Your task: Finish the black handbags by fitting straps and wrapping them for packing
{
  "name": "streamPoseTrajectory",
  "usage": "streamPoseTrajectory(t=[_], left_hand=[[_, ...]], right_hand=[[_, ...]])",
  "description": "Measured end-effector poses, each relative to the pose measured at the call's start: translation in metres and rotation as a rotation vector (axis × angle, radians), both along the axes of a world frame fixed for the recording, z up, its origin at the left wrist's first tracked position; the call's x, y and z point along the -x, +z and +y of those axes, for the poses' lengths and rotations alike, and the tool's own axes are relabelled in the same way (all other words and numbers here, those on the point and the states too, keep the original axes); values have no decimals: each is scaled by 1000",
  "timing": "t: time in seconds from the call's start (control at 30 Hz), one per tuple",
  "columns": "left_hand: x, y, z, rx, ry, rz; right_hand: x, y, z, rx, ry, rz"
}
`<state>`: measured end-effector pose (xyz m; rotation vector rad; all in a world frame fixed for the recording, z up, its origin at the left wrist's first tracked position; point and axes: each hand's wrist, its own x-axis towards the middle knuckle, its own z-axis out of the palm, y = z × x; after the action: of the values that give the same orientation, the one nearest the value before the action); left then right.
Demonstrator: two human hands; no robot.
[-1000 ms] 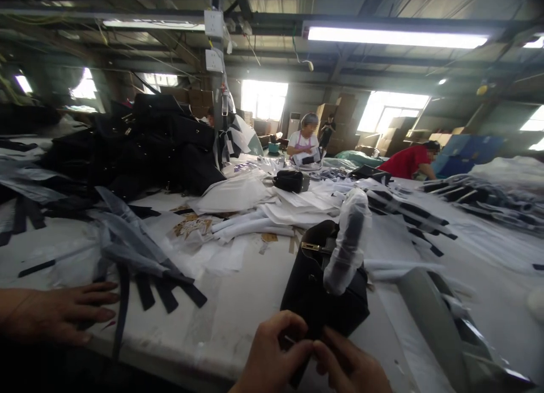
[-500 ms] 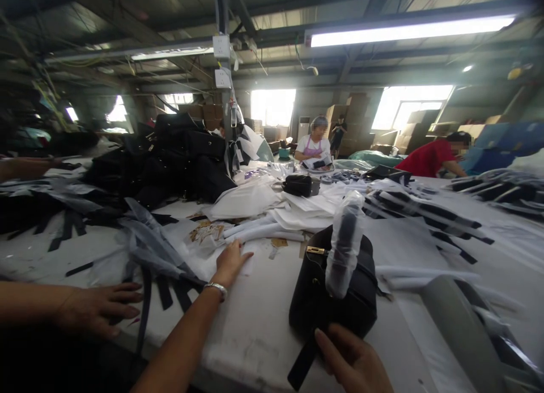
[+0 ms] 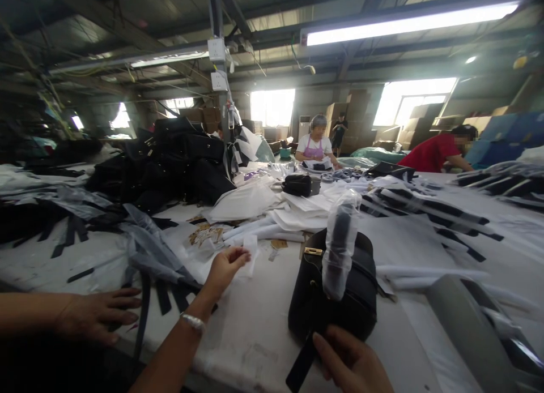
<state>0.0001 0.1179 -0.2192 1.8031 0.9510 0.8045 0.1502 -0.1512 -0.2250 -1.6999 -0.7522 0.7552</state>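
A white-topped table (image 3: 250, 319) is noted under the black bag (image 3: 331, 314), its near edge partly covered by arms and lost in shadow. Behind the bag, to its left, dark bags are heaped (image 3: 170, 163); single outlines cannot be separated. The black bag is seated near the table's front, its lower front partly hidden by the right hand (image 3: 352, 362). By that hand a black strip (image 3: 301, 363) is pinched at the bag's base; the undersides of the fingers are concealed. Left of the bag, a white slip (image 3: 251, 260) is gripped at the fingertips of the left hand (image 3: 229, 264), the exact contact being indistinct. Farther left, a co-worker's hand (image 3: 102, 314) is seen, the arm cut off by the frame. Above the bag, a handle (image 3: 340, 246) is blurred by its plastic wrap. Beside it, a gold clasp (image 3: 313, 251) is shown.
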Motion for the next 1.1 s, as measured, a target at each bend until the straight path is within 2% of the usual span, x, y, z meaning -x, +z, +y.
streamPoseTrajectory(t=[0.1,0.2,0.27,0.37,0.5,0.63,0.87,1.1], left_hand=[[7,7,-52,115,-136,-86],[12,5,-102,337,-274,-169],[12,3,-126,407,-363,-166],[8,5,-145,386,-455,-122],[-5,10,-150,341,-402,-136],[-6,9,-144,343,-335,-177],[26,-2,-133,445,-237,-186],[47,-12,-138,495,-224,-235]], right_hand=[[1,4,2,-21,50,163],[3,10,3,-53,77,285],[3,12,3,-71,100,277],[2,11,3,-65,136,206],[1,9,4,-64,128,158],[2,12,2,-65,136,143],[13,22,-5,-123,19,203],[26,13,3,-298,-115,441]])
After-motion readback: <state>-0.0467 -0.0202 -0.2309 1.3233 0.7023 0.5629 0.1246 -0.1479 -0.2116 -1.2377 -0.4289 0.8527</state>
